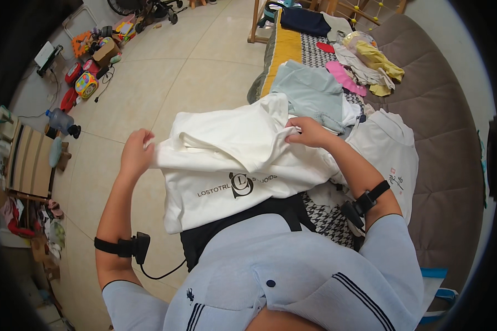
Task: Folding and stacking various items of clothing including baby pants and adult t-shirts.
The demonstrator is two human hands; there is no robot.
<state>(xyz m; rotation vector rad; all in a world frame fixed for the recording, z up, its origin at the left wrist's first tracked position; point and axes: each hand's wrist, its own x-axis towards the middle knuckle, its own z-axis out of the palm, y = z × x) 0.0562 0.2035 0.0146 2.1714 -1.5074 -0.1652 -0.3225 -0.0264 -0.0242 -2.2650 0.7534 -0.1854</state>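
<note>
A white T-shirt [221, 190] with a dark printed emblem lies partly folded over my lap, its upper part doubled back in loose layers. My left hand [138, 151] is closed at the shirt's left edge, thumb and fingers pinching the cloth there. On the other side, my right hand [310, 132] pinches a raised fold of the same shirt between thumb and fingers. Beneath the shirt shows black cloth [265, 212] across my lap. Close to my right forearm is another white garment [389, 149] with a small dark print, spread on the sofa.
A brown sofa [442, 121] runs along the right. On its patterned cover [309, 49] lie a pale grey-green garment [306, 88], a pink piece [345, 78], yellow clothing [375, 58] and a navy item [303, 21]. Toys [86, 85] and a water jug [59, 120] stand along the left wall.
</note>
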